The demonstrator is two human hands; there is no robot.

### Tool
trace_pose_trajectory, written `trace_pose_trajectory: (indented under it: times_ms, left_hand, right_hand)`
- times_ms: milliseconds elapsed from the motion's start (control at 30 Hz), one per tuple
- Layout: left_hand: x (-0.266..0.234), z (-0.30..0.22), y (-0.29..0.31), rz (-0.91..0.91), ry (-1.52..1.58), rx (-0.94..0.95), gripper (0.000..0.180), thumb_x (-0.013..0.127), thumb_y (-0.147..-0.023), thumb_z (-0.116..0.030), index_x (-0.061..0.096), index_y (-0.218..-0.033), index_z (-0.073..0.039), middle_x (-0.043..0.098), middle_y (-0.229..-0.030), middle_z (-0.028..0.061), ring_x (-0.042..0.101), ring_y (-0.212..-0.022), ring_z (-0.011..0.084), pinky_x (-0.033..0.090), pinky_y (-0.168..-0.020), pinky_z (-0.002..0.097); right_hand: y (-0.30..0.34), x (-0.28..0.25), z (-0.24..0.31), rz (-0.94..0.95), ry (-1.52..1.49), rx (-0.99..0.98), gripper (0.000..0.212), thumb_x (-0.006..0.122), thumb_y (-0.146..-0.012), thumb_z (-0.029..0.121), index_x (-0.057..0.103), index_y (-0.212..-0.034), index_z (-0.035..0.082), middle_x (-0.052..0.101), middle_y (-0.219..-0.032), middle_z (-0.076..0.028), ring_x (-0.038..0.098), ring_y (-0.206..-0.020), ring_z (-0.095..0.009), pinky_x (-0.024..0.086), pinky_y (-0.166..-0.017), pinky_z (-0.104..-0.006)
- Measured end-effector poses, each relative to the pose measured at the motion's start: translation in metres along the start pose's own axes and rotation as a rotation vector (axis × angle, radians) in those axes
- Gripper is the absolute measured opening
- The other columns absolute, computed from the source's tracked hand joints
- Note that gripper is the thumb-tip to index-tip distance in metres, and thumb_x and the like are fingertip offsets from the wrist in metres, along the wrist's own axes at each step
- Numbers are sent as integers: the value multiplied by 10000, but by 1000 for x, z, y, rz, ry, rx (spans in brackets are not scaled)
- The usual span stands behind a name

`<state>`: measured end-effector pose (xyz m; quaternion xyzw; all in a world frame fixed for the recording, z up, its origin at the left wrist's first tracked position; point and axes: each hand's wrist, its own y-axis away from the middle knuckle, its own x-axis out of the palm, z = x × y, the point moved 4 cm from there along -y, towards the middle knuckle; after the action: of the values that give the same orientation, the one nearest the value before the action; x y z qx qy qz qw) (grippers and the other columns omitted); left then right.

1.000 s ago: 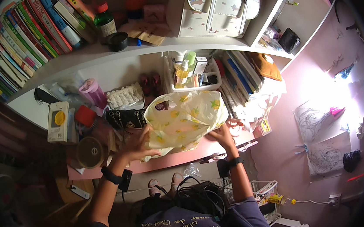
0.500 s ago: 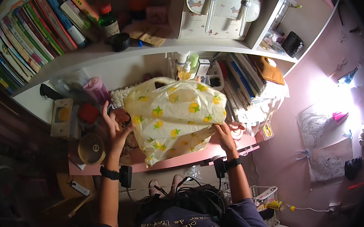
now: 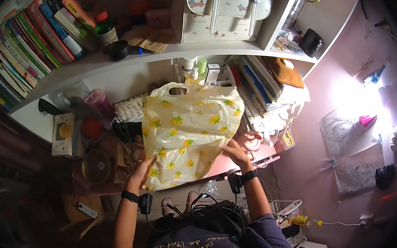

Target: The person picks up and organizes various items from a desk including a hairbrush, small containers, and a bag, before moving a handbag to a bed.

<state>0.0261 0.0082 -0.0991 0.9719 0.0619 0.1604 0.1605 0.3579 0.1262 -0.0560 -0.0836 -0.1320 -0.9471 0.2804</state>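
A pale yellow plastic bag [image 3: 193,123] printed with small yellow fruit and green leaves hangs spread before me, with a cut-out handle at its top left. My left hand [image 3: 140,172] grips its lower left edge, thumb in front and the other fingers mostly behind the plastic. At the right edge, my right hand [image 3: 236,154] is closed on the bag's side, its fingertips partly hidden. Behind the bag lies the pink desk [image 3: 266,152], largely covered by it. Dark bands with small boxes sit on both wrists.
Bottles [image 3: 188,69] stand behind the bag, beside stacked books and papers [image 3: 259,89]. A pink coiled object [image 3: 250,142] is near my right hand. Left lie a round tin [image 3: 97,166] and a box [image 3: 62,135]. A shelf [image 3: 153,52] with a white satchel [image 3: 224,26] runs above.
The bag has gone from bunched and tilted to hanging flatter and lower, its handle hole now showing. My left hand has moved down and right, from spread fingers to a grip on the bag's edge.
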Motion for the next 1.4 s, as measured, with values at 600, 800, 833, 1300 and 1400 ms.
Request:
trace_pose_trajectory:
  times_ms: [600, 800, 833, 1300, 1400]
  left_hand:
    - [-50, -16, 16, -152, -144, 147, 436, 571, -857, -345, 531, -1141, -16, 555, -1074, 12, 496, -975, 121, 379, -853, 268]
    - [-34, -64, 11, 96, -126, 91, 408, 585, -853, -216, 493, -1192, -9, 531, -1151, 45, 464, -1066, 133, 347, -913, 268]
    - [-25, -79, 18, 114, -105, 183, 383, 578, -858, -187, 490, -1185, -6, 532, -1139, 45, 475, -1044, 128, 358, -906, 268]
    - [-29, -72, 8, 242, -204, 81, 327, 551, -854, -97, 514, -1167, -11, 596, -1029, 37, 559, -888, 110, 443, -796, 260]
    - [-69, -51, 4, 135, -140, -57, 196, 540, -830, -67, 601, -1003, 0, 621, -903, 54, 590, -775, 130, 484, -674, 258]
  right_hand:
    - [-5, 29, 0, 5, 260, -81, 325, 524, -908, 200, 491, -1144, -21, 564, -1041, -11, 510, -925, -84, 424, -822, -235]
    - [6, 17, 33, 4, -32, 68, 339, 521, -899, 127, 462, -1218, 26, 547, -1116, -11, 519, -976, -81, 440, -845, -240]
    - [6, 19, 40, 21, -57, 58, 339, 518, -899, 121, 464, -1222, 35, 547, -1119, -8, 517, -980, -78, 436, -853, -239]
    - [7, -6, 30, 55, -237, 40, 308, 484, -902, 115, 495, -1190, 3, 582, -1081, -46, 555, -928, -104, 456, -810, -253]
    - [11, -3, 30, 18, -338, 83, 230, 477, -886, 93, 569, -1062, -23, 614, -1001, -59, 579, -893, -127, 472, -783, -257]
